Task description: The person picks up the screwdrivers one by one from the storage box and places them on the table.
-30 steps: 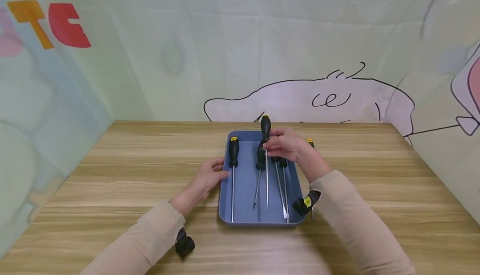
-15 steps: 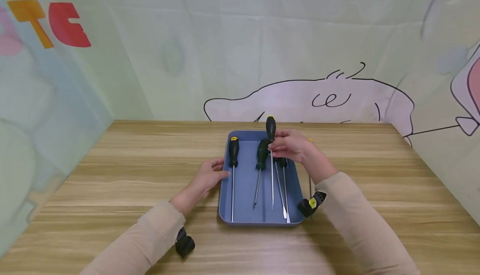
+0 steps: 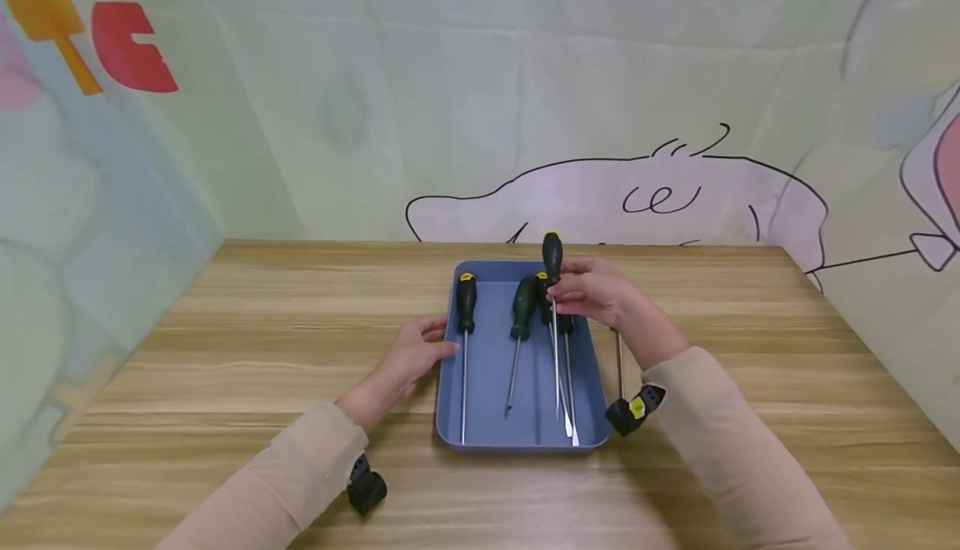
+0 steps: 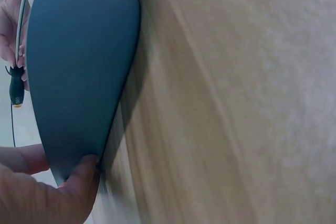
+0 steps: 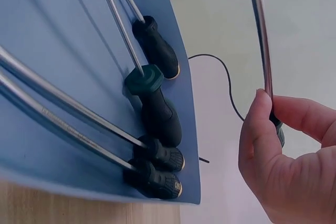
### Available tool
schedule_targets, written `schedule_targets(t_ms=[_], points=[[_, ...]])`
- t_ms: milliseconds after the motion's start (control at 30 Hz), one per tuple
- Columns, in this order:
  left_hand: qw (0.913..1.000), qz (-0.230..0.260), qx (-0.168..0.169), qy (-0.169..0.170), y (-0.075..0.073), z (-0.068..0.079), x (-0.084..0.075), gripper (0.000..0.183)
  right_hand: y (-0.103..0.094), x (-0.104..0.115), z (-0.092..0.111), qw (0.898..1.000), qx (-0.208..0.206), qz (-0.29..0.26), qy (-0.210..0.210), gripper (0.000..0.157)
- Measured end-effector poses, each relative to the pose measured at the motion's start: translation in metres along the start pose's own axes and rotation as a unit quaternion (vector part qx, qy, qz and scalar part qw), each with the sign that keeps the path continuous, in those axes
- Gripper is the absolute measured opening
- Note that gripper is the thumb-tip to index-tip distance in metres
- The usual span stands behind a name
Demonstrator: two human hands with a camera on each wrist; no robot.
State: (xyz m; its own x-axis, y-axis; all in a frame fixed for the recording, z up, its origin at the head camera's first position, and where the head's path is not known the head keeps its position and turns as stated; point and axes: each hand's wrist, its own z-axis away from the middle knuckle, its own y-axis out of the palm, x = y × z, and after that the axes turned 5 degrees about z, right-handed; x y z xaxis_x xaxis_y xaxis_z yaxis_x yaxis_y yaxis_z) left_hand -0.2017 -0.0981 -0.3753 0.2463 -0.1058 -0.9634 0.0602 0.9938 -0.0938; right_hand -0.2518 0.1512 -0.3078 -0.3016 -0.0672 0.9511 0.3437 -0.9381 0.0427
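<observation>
So, your right hand point(image 3: 588, 290) pinches a screwdriver point(image 3: 552, 260) between thumb and fingers, over the right side of the tray point(image 3: 487, 383); your left hand point(image 3: 415, 354) grips the tray's left edge.

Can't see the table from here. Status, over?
Right hand pinching a screwdriver above the tray. Left hand holding tray's left rim. Possibly in the way: four more screwdrivers lying inside.
</observation>
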Motion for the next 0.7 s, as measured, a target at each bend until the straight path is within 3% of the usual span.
schedule_targets(t_ms=[700], points=[[0.9999,-0.015,0.003,-0.005,-0.002,-0.001,-0.001,0.052,-0.016,-0.009,0.006,1.000,0.001,0.003,-0.013,0.057]])
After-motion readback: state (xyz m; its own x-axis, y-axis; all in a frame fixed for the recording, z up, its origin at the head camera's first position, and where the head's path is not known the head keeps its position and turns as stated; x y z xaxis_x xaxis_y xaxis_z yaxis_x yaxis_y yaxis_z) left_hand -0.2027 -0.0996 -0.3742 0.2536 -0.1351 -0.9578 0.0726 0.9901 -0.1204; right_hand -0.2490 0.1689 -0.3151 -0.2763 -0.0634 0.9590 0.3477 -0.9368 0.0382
